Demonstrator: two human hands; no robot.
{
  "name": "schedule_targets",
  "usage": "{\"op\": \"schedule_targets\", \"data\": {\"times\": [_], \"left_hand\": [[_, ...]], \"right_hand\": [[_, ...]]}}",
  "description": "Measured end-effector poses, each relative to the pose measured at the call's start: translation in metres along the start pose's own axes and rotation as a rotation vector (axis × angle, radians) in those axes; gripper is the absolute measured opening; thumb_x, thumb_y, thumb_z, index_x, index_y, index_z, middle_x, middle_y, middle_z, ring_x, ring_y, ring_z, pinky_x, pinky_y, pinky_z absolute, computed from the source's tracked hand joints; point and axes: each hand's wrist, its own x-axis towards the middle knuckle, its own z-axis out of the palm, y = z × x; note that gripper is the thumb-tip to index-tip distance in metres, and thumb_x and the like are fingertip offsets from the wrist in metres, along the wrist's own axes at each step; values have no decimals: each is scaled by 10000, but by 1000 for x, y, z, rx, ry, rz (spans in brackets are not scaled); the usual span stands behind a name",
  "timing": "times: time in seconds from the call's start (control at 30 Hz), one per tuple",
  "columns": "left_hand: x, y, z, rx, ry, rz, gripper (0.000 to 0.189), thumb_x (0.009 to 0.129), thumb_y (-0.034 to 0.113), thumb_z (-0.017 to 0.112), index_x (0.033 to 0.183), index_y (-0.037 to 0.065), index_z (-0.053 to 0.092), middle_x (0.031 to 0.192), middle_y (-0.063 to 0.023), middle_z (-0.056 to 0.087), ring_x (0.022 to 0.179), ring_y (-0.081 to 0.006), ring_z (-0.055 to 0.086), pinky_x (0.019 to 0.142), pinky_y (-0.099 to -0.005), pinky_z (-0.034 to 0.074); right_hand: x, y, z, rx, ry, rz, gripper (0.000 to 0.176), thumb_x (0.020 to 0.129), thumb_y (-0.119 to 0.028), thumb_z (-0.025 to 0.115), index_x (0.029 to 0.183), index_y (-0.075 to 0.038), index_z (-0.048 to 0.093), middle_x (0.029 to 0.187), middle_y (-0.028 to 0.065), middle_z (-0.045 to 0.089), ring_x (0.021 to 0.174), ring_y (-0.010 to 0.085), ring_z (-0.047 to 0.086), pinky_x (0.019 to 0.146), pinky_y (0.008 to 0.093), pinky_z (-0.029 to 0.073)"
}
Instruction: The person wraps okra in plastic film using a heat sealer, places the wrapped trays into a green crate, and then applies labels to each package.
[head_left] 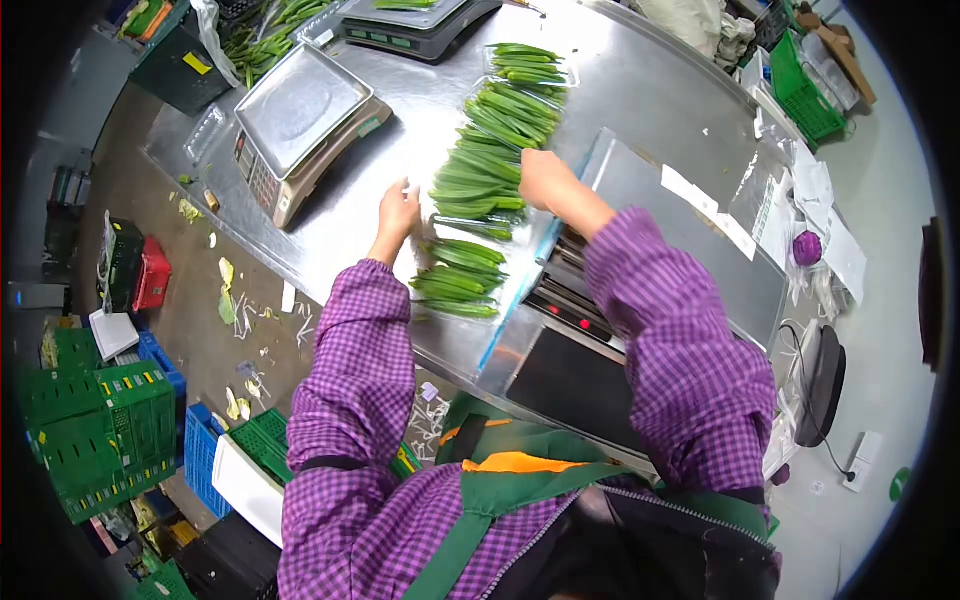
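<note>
A row of green okra pods in clear trays (485, 165) runs down the metal table. My left hand (398, 212) is just left of the row, fingers a little apart, with nothing visible in it. On the row's right side is my right hand (548, 182), its fingers closed at the edge of the pods; what they grip is hidden. Nearer me, a separate tray of okra (460, 278) lies beside the blue-edged wrapping machine (560, 300).
A scale with a steel pan (305, 110) stands at the left, and another scale (415, 28) at the back. White labels (708, 205) lie on the machine's grey top. Green crates (110, 425) are stacked at the lower left. A black bin (185, 62) is beyond the table's left corner.
</note>
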Motion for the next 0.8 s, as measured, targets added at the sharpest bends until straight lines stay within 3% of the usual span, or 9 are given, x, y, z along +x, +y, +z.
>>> {"op": "schedule_targets", "data": {"times": [0.07, 0.13, 0.17, 0.3, 0.43, 0.5, 0.63, 0.73, 0.8], "left_hand": [[14, -4, 7, 27, -195, -78, 389, 852, 236, 588, 1157, -5, 580, 1053, -206, 635, 954, -306, 627, 843, -358, 479], [19, -1, 8, -92, -328, -146, 364, 858, 197, 592, 1171, 10, 585, 1035, -170, 648, 934, -218, 623, 823, -309, 473], [20, -3, 8, -133, -330, -151, 360, 853, 186, 603, 1163, 5, 588, 1011, -153, 652, 912, -195, 617, 805, -298, 473], [13, -8, 5, -188, -335, -167, 350, 842, 150, 626, 1147, -17, 586, 969, -114, 649, 867, -157, 594, 762, -284, 472], [9, -6, 5, -270, -317, -210, 353, 841, 117, 626, 1154, -32, 561, 991, -95, 628, 854, -149, 584, 748, -266, 468], [12, -19, 11, -310, -327, -198, 353, 843, 103, 618, 1161, -34, 551, 988, -90, 625, 853, -146, 581, 743, -264, 470], [2, -7, -12, -482, -337, -259, 346, 851, 52, 583, 1180, -34, 521, 992, -74, 612, 849, -122, 571, 699, -249, 470], [-6, 10, -46, -509, -275, -224, 329, 851, 28, 569, 1175, -14, 528, 1020, -72, 616, 845, -110, 570, 671, -240, 468], [-12, 45, -75, -514, -255, -136, 337, 853, 35, 577, 1182, -15, 530, 1019, -72, 618, 843, -108, 571, 678, -238, 471]], "right_hand": [[33, -3, 18, -95, -53, 74, 222, 736, -24, 578, 920, 93, 618, 914, 256, 645, 864, 348, 654, 755, 409, 529], [61, 0, 36, 27, -355, 319, 205, 769, -23, 552, 917, 98, 625, 961, 234, 650, 803, 327, 673, 714, 393, 548], [65, -6, 34, 142, -414, 484, 299, 791, -27, 529, 1067, 79, 576, 1023, 221, 640, 755, 328, 678, 670, 385, 555], [54, -4, 29, 95, -336, 455, 522, 801, -30, 521, 1304, -6, 379, 1067, 244, 618, 767, 329, 678, 659, 400, 555], [53, 14, 44, -207, -119, 309, 425, 805, -23, 513, 1220, 46, 449, 1046, 241, 624, 707, 333, 677, 604, 402, 560], [57, 13, 39, 251, -346, 595, 325, 801, -10, 505, 1105, 104, 509, 975, 249, 636, 631, 338, 669, 538, 391, 559], [59, 25, 44, 585, -420, 509, 262, 780, -9, 515, 1013, 106, 552, 847, 234, 651, 576, 308, 660, 534, 379, 554], [26, 2, 1, 310, -278, 208, 275, 763, 1, 524, 1032, 39, 568, 826, 190, 656, 616, 252, 664, 595, 359, 537], [11, 9, -15, 392, -164, 159, 276, 763, 1, 522, 1034, 12, 573, 809, 177, 653, 638, 234, 660, 613, 354, 522]]}}
